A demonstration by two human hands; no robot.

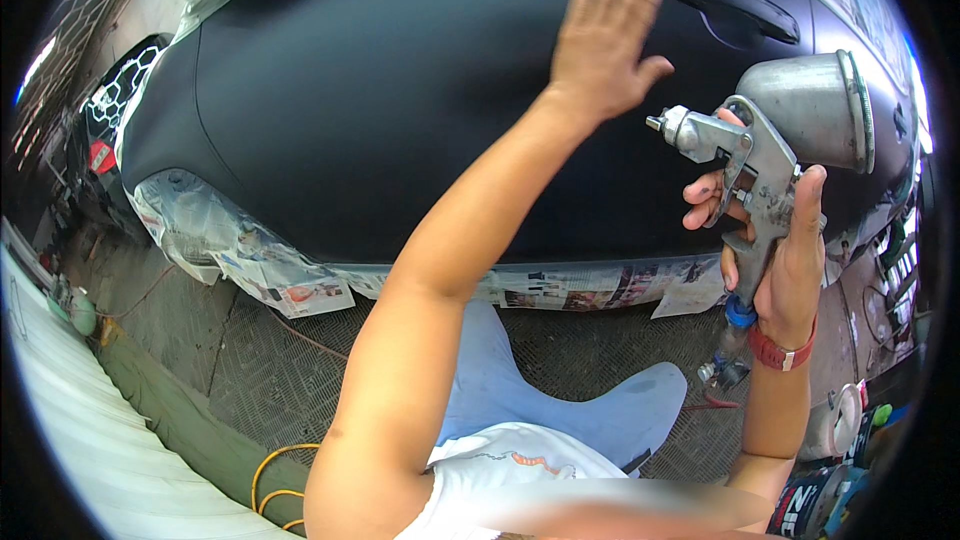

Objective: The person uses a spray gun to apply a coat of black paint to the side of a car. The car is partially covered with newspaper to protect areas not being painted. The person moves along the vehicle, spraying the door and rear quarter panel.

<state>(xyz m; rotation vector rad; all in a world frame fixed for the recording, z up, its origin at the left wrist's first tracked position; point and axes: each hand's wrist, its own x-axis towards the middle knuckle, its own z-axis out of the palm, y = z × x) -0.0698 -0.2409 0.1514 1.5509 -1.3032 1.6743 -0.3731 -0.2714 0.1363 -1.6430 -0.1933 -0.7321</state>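
A matte black car door fills the view in front of me. My left hand is stretched out flat over its surface, palm toward the panel, fingers slightly apart; whether it touches cannot be told. Just right of those fingertips is the black door handle. In my right hand I grip a metal spray gun, its nozzle pointing left. A grey paint cup sits on the gun, tilted sideways. Below the grip hangs a blue fitting. The fingers wrap around the handle and near the trigger.
Newspaper masking runs along the car's lower edge, with more sheeting over the wheel area. Paint tins stand at the lower right. A yellow hose and a pale curtain are at the left. Textured mats cover the floor.
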